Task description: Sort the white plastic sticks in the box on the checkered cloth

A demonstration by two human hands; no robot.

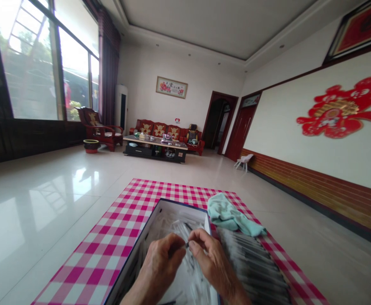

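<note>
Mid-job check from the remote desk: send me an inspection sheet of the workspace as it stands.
Surface: red-and-white gingham cloth spread on a glossy tile floor.
Job's things: open blue-edged box holding slender white items; rows of dark-and-white sticks lie beside it, blurred.
Clutter: crumpled teal towel on the cloth, beside the box.
Hands: left hand and right hand pinch a small dark-tipped piece above the box.
Cables: nothing seen.
Surroundings: coffee table, red wooden sofa and armchair, all far off.

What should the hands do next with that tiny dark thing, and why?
Maybe lower the tiny dark piece gently into the open box, because the left hand and right hand seem to pinch it together right above the white sticks inside.
</note>
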